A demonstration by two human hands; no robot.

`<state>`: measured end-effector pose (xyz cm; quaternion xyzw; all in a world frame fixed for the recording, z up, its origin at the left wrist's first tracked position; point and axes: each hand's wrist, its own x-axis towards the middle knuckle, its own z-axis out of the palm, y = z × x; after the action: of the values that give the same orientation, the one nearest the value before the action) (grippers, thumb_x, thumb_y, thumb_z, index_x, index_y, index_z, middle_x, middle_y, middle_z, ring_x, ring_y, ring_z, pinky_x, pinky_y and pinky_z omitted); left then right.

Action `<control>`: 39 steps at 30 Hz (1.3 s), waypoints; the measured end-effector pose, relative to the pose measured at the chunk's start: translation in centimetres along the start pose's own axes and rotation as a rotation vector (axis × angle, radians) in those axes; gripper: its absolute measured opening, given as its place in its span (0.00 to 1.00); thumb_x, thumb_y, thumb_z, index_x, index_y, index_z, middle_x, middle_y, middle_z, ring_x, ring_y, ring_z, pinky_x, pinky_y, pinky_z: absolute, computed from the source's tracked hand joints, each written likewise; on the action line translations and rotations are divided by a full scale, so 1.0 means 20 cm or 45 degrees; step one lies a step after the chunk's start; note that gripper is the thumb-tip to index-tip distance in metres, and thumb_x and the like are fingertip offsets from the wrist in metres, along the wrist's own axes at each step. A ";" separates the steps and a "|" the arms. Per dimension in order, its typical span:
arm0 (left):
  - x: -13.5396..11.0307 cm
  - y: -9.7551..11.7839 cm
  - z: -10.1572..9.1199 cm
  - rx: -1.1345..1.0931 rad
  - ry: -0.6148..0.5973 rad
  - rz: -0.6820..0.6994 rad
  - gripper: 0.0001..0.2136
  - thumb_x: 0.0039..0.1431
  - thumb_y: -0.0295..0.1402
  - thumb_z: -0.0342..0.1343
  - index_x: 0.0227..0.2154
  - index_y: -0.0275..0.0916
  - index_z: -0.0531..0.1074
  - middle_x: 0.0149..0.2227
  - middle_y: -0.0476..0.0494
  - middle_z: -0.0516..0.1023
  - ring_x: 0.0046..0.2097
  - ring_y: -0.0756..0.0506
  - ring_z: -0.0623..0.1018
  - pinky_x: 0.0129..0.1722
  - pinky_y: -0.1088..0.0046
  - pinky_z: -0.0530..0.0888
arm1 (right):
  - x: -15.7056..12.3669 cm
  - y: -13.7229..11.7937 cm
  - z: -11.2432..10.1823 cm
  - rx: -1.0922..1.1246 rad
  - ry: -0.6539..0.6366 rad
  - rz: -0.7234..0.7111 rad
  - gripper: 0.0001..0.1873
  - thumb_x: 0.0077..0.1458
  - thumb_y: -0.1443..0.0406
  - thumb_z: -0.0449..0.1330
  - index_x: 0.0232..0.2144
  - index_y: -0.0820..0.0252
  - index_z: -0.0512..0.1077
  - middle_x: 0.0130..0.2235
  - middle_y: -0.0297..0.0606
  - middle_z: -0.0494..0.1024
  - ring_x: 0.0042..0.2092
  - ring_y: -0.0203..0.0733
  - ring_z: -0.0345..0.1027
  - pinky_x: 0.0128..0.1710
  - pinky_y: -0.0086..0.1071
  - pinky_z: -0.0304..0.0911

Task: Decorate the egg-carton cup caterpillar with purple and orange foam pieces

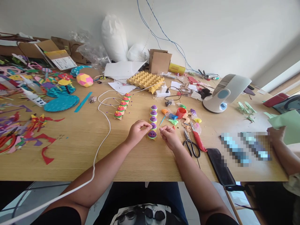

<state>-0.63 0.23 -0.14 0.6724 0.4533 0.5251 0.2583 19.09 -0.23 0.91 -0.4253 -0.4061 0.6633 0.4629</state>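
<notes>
Left hand [137,130] pinches the paper caterpillar [153,119] at centre frame, right hand [169,136] curled shut beside it, contents unclear; a hard squeeze might crush or shift its cups.

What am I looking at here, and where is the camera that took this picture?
There is no machine: a person works with two bare hands. The picture comes from a camera worn on the head, looking forward and down, so the arms reach in from below. On the wooden table a row of purple-topped, green-rimmed craft cups lies between the hands. The left hand pinches at its near end; the right hand is curled beside it, and whether it holds anything is too small to tell. To the right lie black-handled scissors and a black phone; further back, a white desk fan and a yellow egg tray. At the far right, another person's hand holds green paper.
</notes>
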 end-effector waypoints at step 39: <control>0.00 -0.01 0.01 -0.032 0.039 -0.057 0.11 0.64 0.42 0.56 0.35 0.40 0.78 0.36 0.44 0.81 0.38 0.46 0.77 0.40 0.70 0.73 | 0.01 -0.01 0.00 0.017 0.047 0.064 0.26 0.49 0.44 0.64 0.21 0.57 0.61 0.18 0.27 0.59 0.19 0.29 0.45 0.19 0.28 0.34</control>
<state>-0.52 0.36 -0.39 0.6508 0.4654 0.5350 0.2713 19.10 -0.05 1.10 -0.4443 -0.3822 0.6696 0.4563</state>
